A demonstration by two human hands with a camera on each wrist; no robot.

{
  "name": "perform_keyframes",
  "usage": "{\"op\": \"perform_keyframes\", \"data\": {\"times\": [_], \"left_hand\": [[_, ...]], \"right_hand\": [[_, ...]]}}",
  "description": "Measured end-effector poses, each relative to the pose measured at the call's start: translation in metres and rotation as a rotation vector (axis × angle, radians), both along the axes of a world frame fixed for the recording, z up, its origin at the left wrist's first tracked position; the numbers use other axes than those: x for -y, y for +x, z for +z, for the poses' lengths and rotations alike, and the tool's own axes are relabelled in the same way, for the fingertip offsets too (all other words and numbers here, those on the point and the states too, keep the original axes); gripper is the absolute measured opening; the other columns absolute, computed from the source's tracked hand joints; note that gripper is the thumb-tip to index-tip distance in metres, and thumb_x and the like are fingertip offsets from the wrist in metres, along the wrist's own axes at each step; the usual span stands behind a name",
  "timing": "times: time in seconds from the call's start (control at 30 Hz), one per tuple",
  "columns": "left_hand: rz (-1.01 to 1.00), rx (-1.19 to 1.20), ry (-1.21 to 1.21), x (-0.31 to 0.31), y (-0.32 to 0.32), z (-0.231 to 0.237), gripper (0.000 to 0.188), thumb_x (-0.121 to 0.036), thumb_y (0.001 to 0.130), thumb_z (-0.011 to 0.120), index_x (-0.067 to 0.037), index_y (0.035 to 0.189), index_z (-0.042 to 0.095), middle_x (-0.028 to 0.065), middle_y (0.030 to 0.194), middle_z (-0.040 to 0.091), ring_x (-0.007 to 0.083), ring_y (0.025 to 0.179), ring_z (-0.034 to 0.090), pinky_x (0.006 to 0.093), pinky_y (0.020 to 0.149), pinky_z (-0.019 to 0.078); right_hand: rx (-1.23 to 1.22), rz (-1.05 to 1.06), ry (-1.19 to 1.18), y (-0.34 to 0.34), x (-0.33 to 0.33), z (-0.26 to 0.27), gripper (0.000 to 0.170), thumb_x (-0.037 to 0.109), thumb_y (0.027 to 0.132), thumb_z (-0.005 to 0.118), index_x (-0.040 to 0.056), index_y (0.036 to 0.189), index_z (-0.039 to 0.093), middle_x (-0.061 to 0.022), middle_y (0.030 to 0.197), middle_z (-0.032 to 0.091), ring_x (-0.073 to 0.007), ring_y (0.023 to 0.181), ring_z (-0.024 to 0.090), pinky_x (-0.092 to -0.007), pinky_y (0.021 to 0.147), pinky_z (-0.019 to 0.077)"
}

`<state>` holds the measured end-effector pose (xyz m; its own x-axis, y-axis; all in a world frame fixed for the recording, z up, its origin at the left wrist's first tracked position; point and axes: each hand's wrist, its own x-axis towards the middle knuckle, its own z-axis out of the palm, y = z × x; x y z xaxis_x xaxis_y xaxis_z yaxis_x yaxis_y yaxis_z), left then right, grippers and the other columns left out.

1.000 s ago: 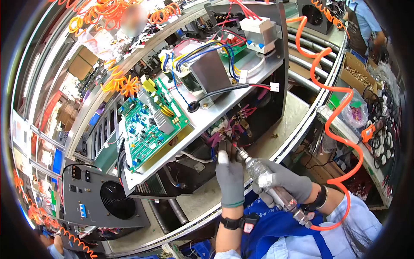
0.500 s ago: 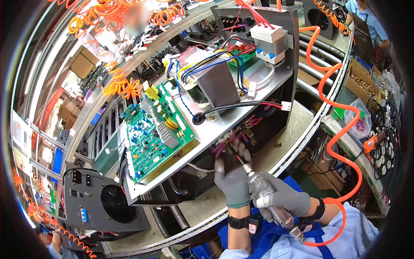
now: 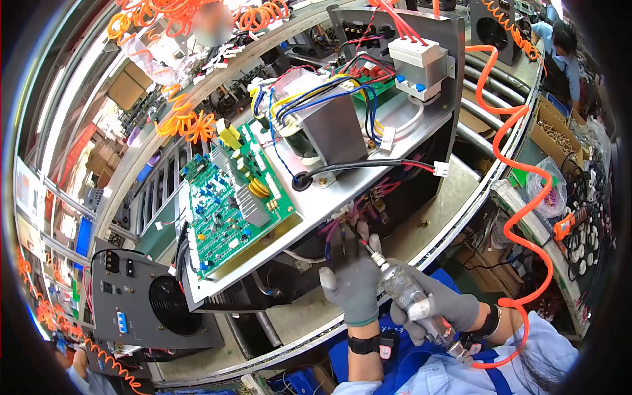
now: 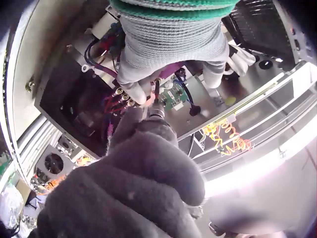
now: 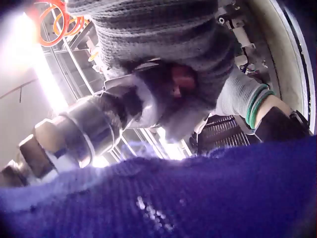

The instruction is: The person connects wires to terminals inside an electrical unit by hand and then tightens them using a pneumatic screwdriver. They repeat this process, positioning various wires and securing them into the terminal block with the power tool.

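Observation:
My gloved right hand (image 3: 447, 303) grips an air screwdriver (image 3: 401, 283) wrapped in clear plastic, fed by an orange hose (image 3: 540, 243). Its thin bit reaches under the metal shelf (image 3: 329, 204) of a dark equipment chassis. Beside the bit, my gloved left hand (image 3: 355, 286) reaches into the same opening with its thumb spread out to the left. In the left wrist view, one left fingertip (image 4: 136, 94) lies right by the bit, close to brass-coloured terminals (image 4: 124, 96) and purple wires. The screwdriver's metal tail end (image 5: 84, 131) shows in the right wrist view.
On the shelf sit a green circuit board (image 3: 227, 227) and a grey boxed component (image 3: 332, 125) with blue and yellow wires. Another dark unit with a fan (image 3: 174, 303) stands at left on the roller line. Right of me are a parts box (image 3: 556, 135) and cables.
The chassis has shifted right and slightly down in the head view. My left fingers bent in around the bit, then spread with the thumb outward. My right hand keeps its grip on the screwdriver.

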<state>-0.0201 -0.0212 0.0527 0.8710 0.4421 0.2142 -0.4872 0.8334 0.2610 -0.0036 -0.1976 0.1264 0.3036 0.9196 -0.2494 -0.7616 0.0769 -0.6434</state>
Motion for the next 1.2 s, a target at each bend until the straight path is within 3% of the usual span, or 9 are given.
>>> {"op": "perform_keyframes", "data": {"times": [0.57,0.7,0.77,0.8,0.83,0.9,0.97,1.1,1.2], "left_hand": [[0.047,-0.009,-0.01,-0.002,-0.005,-0.005,0.075,-0.035,0.078,0.063,-0.002,0.141,0.04,0.0153,0.144,0.042,0.0351,0.138,0.031,0.0511,0.118,0.0143],[-0.012,0.018,0.079,-0.01,-0.009,-0.015,0.071,-0.038,0.085,0.061,-0.001,0.142,0.041,0.0151,0.148,0.039,0.0325,0.142,0.027,0.049,0.117,0.0174],[0.047,-0.244,0.239,-0.013,-0.015,-0.016,0.068,-0.036,0.085,0.06,-0.001,0.14,0.043,0.0153,0.147,0.041,0.0331,0.14,0.03,0.0478,0.117,0.0183],[0.094,-0.328,0.247,-0.015,-0.018,-0.025,0.056,-0.027,0.086,0.06,0.0,0.134,0.05,0.0151,0.134,0.055,0.0315,0.127,0.048,0.0454,0.11,0.0335],[0.083,-0.33,0.253,-0.012,-0.023,-0.029,0.056,-0.027,0.086,0.06,0.0,0.134,0.05,0.0151,0.134,0.055,0.0315,0.127,0.048,0.0454,0.11,0.0335],[0.081,-0.778,0.91,0.002,-0.028,-0.034,0.042,-0.016,0.086,0.061,0.001,0.125,0.057,0.012,0.117,0.065,0.0272,0.108,0.062,0.0397,0.095,0.0486],[0.186,-0.623,1.447,0.032,-0.011,-0.051,0.034,-0.015,0.088,0.062,-0.001,0.119,0.06,0.0105,0.108,0.067,0.0197,0.096,0.064,0.0317,0.081,0.052],[0.381,-0.494,1.937,0.067,0.052,-0.08,0.035,-0.01,0.087,0.054,-0.012,0.122,0.06,0.0125,0.12,0.062,0.0303,0.103,0.063,0.0366,0.086,0.0512],[0.329,-0.759,2.26,0.081,0.086,-0.092,0.028,-0.009,0.084,0.053,-0.013,0.11,0.062,0.015,0.114,0.061,0.0366,0.101,0.061,0.0435,0.085,0.0496]], "right_hand": [[0.229,-0.005,-0.197,0.0,-0.006,0.004,0.091,0.005,0.081,0.065,0.0112,0.15,0.006,-0.0134,0.085,0.057,-0.0176,0.051,0.059,-0.03,0.042,0.0471],[0.239,-0.021,-0.192,-0.004,-0.003,-0.001,0.089,0.006,0.082,0.065,0.0112,0.15,0.008,-0.0126,0.083,0.056,-0.0169,0.05,0.058,-0.0293,0.042,0.0467],[0.209,-0.04,-0.166,-0.009,0.004,-0.003,0.089,0.007,0.081,0.067,0.0111,0.15,0.009,-0.012,0.082,0.056,-0.0165,0.049,0.057,-0.0294,0.043,0.0466],[0.168,-0.026,-0.142,-0.013,0.009,-0.001,0.089,0.008,0.081,0.067,0.0105,0.149,0.011,-0.0116,0.081,0.056,-0.0165,0.05,0.056,-0.0294,0.043,0.0467],[0.13,-0.01,-0.117,-0.016,0.013,0.001,0.088,0.009,0.081,0.067,0.0099,0.149,0.013,-0.0112,0.081,0.056,-0.0165,0.05,0.056,-0.0294,0.044,0.0468],[0.125,-0.011,-0.064,-0.021,0.033,-0.01,0.089,0.011,0.078,0.07,0.0086,0.149,0.016,-0.0111,0.082,0.055,-0.0165,0.053,0.057,-0.0291,0.046,0.0474],[0.085,-0.022,0.064,-0.021,0.059,-0.021,0.095,0.015,0.073,0.073,0.0075,0.15,0.017,-0.0146,0.086,0.055,-0.0187,0.058,0.059,-0.0282,0.048,0.0513],[0.055,-0.146,-0.051,-0.024,0.113,-0.025,0.097,0.014,0.069,0.076,0.0079,0.149,0.021,-0.0176,0.081,0.056,-0.0219,0.053,0.058,-0.0301,0.044,0.05],[-0.029,-0.276,-0.096,-0.031,0.139,-0.034,0.097,0.011,0.066,0.074,0.0083,0.148,0.022,-0.016,0.083,0.055,-0.0226,0.056,0.06,-0.0316,0.047,0.0497]]}}
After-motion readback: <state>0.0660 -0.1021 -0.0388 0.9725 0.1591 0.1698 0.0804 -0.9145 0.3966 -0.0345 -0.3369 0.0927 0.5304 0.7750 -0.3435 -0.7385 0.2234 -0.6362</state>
